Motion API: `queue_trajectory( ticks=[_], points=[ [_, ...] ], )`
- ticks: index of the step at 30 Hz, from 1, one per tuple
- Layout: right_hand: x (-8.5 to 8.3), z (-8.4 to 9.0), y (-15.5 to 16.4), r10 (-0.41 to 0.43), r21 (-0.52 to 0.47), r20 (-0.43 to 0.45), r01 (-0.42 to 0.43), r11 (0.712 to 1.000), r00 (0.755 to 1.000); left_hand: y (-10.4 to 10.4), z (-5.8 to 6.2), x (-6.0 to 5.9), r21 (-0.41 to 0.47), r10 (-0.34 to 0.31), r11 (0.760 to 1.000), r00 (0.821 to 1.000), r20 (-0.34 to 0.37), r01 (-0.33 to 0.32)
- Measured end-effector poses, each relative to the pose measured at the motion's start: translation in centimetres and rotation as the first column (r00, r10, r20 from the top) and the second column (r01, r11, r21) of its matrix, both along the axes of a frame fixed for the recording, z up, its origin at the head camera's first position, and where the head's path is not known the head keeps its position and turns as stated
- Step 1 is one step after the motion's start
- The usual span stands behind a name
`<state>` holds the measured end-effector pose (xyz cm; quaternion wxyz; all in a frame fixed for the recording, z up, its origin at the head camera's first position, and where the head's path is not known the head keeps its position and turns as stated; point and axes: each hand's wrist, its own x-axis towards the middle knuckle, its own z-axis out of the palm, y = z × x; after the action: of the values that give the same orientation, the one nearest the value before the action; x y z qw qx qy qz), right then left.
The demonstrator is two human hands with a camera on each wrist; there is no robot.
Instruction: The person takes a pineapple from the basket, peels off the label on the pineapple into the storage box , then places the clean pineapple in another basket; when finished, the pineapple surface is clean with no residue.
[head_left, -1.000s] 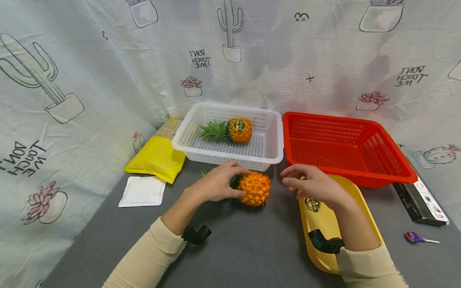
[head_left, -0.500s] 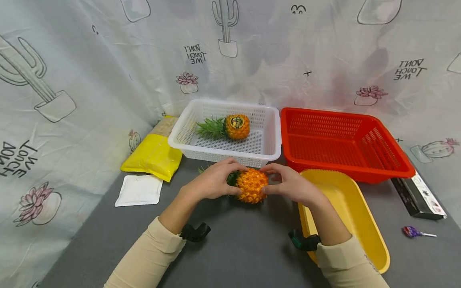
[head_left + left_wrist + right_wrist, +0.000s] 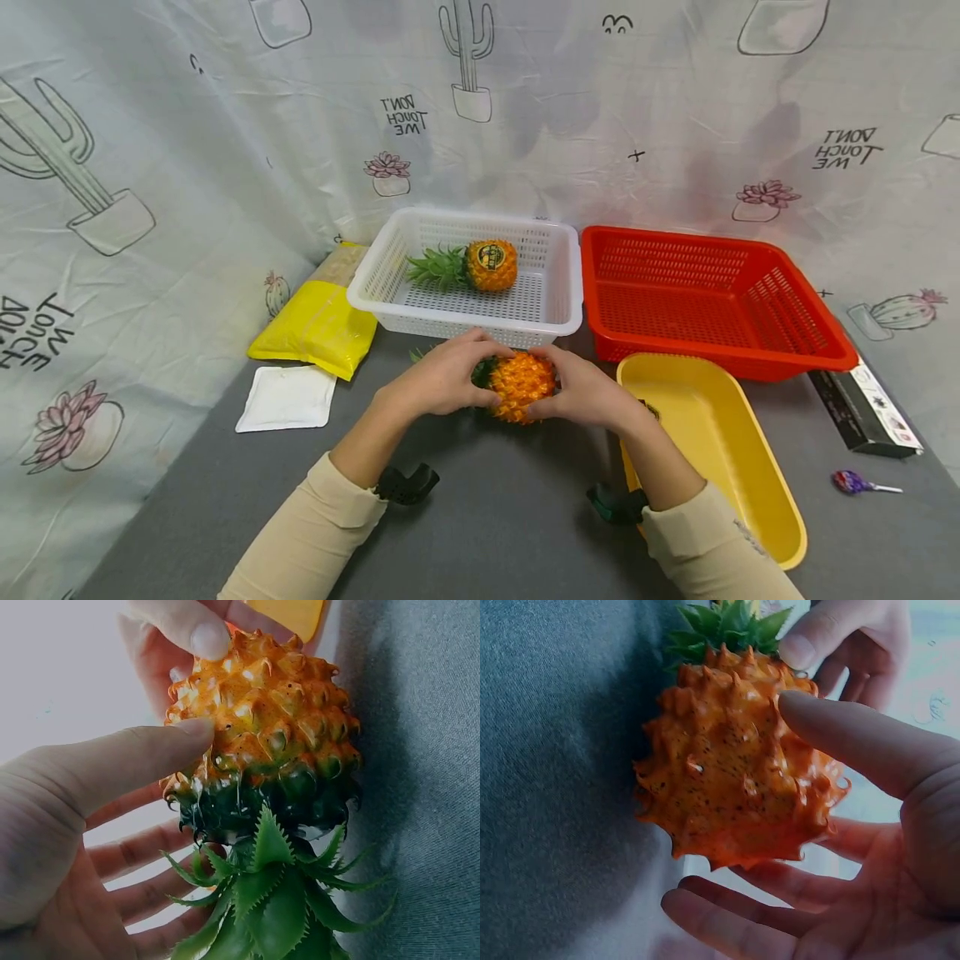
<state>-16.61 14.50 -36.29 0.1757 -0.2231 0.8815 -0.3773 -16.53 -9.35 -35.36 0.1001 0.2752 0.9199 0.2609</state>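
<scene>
A small spiky orange pineapple (image 3: pixel 521 387) with a green crown lies on its side on the grey table, just in front of the white basket (image 3: pixel 465 322). My left hand (image 3: pixel 446 379) holds its crown end, thumb on the near side, fingers round the far side. At the base end my right hand (image 3: pixel 585 387) grips it too, its thumb (image 3: pixel 840 731) pressing the skin while the fingers reach behind. Green leaves (image 3: pixel 274 900) spread below the dark green shoulder in the left wrist view. Another pineapple (image 3: pixel 492 267), with a round label, lies inside the white basket.
A red basket (image 3: pixel 750 365) stands right of the white one. Before it lies a yellow tray (image 3: pixel 712 425), partly under my right forearm. Left are a yellow bag (image 3: pixel 315 333) and a white packet (image 3: pixel 288 398); right, a black box (image 3: pixel 862 408) and a lollipop (image 3: pixel 851 481).
My right hand has moved left from above the yellow tray to the pineapple's base end and taken hold of it. The left hand stays at the crown end. The view has shifted slightly.
</scene>
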Motion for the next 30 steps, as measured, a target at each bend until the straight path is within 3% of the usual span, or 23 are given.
queue_trajectory(
  ticks=[10,16,19,23,27,30],
  points=[
    [0.2,0.1,-0.6,-0.058,0.070,-0.017,0.059,0.996,0.998,0.1,0.0,0.4,-0.020,0.006,1.000,1.000,-0.017,-0.006],
    [0.2,0.4,-0.8,-0.068,0.083,-0.036,0.070,0.994,0.997,-0.4,1.1,0.4,0.003,0.016,1.000,0.998,-0.054,-0.016],
    [0.1,0.5,-0.8,-0.068,0.087,-0.046,0.072,0.994,0.997,-0.6,1.7,0.0,0.042,0.051,0.998,0.990,-0.131,-0.046],
    [0.1,0.6,-0.5,-0.064,0.098,-0.050,0.069,0.993,0.997,-0.6,2.2,-0.9,0.080,0.112,0.992,0.966,-0.234,-0.095],
    [0.4,0.7,-0.1,-0.064,0.108,-0.020,0.066,0.992,0.998,-0.5,2.5,-2.0,0.025,0.150,0.989,0.952,-0.266,-0.148],
    [0.7,0.9,0.2,-0.051,0.112,0.010,0.050,0.992,0.999,-0.8,2.4,-2.6,-0.048,0.149,0.985,0.954,-0.259,-0.167]
  ],
)
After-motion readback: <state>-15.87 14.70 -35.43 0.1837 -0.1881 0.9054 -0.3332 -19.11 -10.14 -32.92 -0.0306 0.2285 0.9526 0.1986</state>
